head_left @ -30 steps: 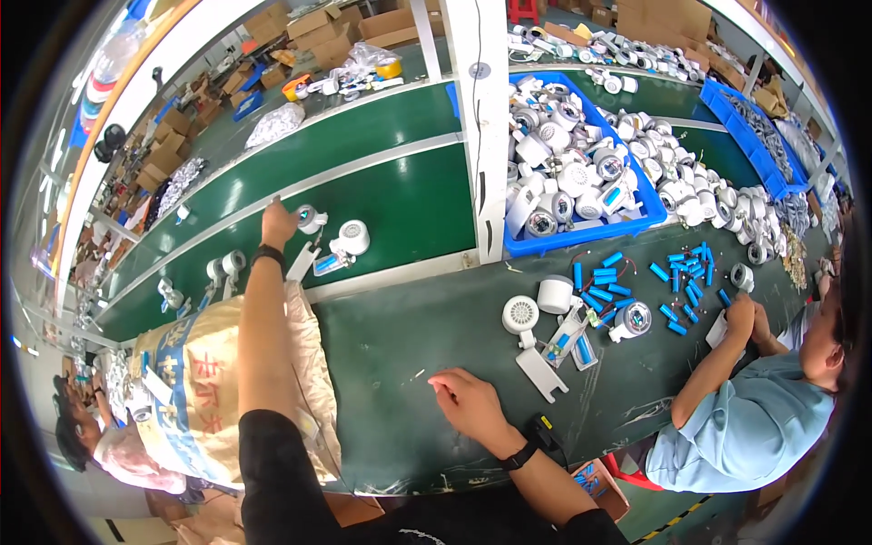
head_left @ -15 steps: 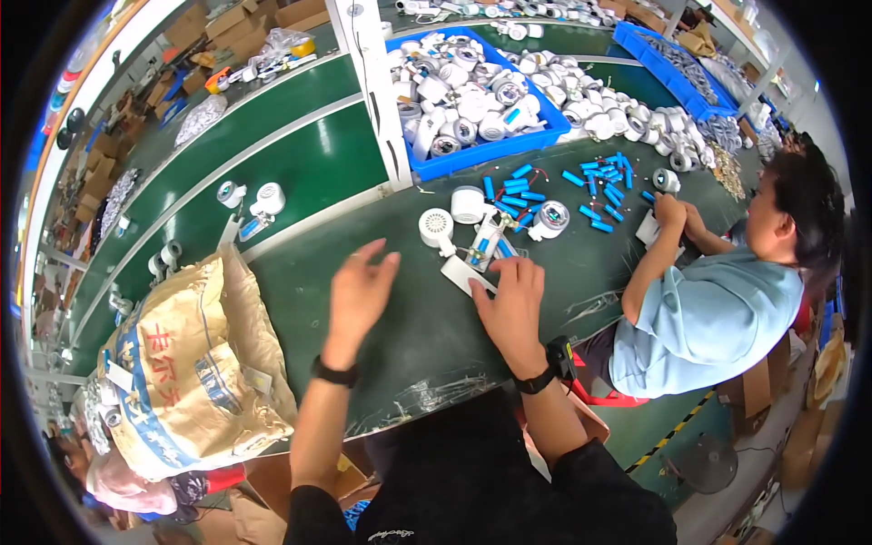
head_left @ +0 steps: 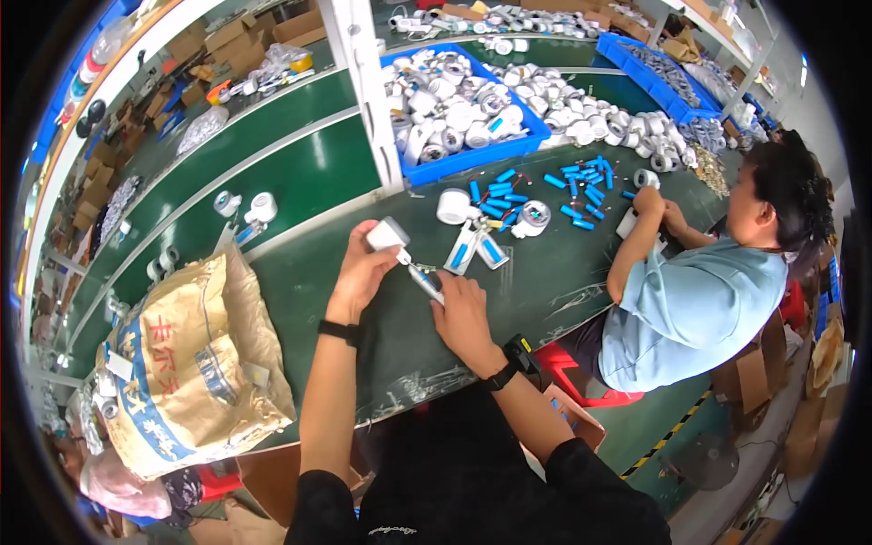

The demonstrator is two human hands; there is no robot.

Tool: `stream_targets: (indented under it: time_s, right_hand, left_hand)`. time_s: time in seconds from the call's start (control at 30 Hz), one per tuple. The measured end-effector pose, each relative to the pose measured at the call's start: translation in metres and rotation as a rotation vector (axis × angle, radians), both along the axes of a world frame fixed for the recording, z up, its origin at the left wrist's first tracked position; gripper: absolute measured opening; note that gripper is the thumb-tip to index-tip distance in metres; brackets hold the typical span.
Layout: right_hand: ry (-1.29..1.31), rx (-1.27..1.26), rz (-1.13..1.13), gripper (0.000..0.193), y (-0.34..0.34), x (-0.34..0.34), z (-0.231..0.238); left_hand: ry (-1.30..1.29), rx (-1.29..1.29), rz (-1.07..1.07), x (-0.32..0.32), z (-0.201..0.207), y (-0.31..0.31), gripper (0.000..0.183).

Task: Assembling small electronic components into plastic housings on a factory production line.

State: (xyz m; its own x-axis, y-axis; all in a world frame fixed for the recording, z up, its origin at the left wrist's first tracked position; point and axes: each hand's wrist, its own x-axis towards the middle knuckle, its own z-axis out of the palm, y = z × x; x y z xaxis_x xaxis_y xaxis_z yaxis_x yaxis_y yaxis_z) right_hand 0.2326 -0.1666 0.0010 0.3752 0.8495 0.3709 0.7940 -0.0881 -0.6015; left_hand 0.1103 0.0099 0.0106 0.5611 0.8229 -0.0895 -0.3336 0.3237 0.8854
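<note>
Between my hands is a white round-headed handheld device [head_left: 389, 234] with a narrow handle, held just above the green bench. My left hand [head_left: 357, 271] is closed round its head. My right hand [head_left: 466, 320] grips the handle, where a strip of blue shows along the side; its fingertips are partly hidden. Just beyond my right hand lie opened white handles [head_left: 491, 253] with blue cells in them. Behind these are a white round head [head_left: 453, 206] and another head [head_left: 534, 217] with its inside exposed. Loose blue cylindrical battery cells [head_left: 498, 193] with thin wires lie among them.
A blue crate [head_left: 472, 158] full of white parts stands at the back, beside a long heap of similar parts [head_left: 627, 130]. More blue cells [head_left: 586, 182] lie further right, near a co-worker [head_left: 699, 300] seated at the bench. A large tan sack [head_left: 195, 363] rests on the left.
My hands, empty-looking on the left and reaching at the parts on the right, now both grip the device. It has come off the cluster, leftward and toward me.
</note>
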Motion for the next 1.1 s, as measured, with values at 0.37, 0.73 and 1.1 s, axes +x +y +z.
stream_targets:
  time_s: [0.37, 0.73, 1.1]
  right_hand:
    - [-0.244, -0.008, 0.250, 0.061, 0.003, -0.045, -0.006]
    - [0.158, -0.095, 0.330, 0.057, 0.018, -0.060, 0.010]
    - [-0.126, 0.099, 0.349, 0.010, 0.056, -0.091, -0.003]
  left_hand:
    - [0.294, 0.211, 0.199, -0.098, -0.016, -0.006, 0.052]
    - [0.914, 0.567, 0.389, -0.152, -0.012, -0.022, 0.064]
    - [0.443, -0.296, 0.229, -0.125, -0.005, -0.081, 0.045]
